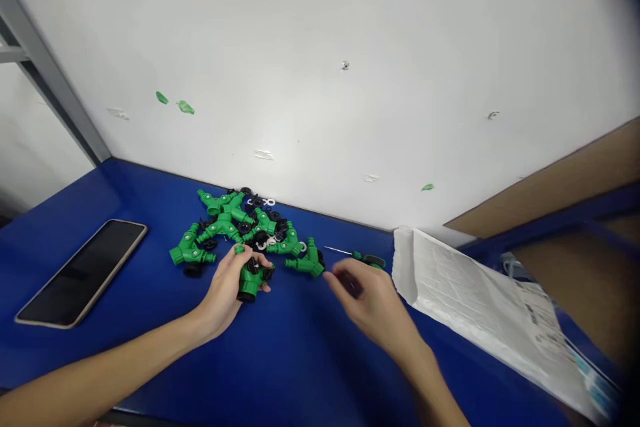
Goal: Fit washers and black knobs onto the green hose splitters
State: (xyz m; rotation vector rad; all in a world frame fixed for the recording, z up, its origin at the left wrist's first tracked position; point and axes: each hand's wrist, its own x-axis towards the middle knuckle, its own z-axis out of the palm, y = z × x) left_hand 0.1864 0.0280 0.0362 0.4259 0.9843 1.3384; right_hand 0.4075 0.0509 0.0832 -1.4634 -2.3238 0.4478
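1. Green plastic Y hose connector [253, 282] is resting in the left hand [225, 297], fingers wrapping around it.
2. Right hand [367, 300] is hovering beside a green-handled screwdriver [369, 260], fingers curling narrow; contents cannot be told.
3. Loose connectors [220, 223] are lying far on the blue bench [125, 200]; a phone [80, 273] is lying left.

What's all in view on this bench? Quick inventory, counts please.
bench top: one, blue, under everything
phone: one, black with pale rim, left of the pile
hose connectors: about seven loose, green, piled mid-bench
small rings: many, black and white, among the connectors
screwdriver: one, green and black handle, behind the right hand
envelope: one, white, bench's right side
wall: one, white, behind the bench
left hand: one, fingers around a green connector
right hand: one, fingers curled, right of the pile
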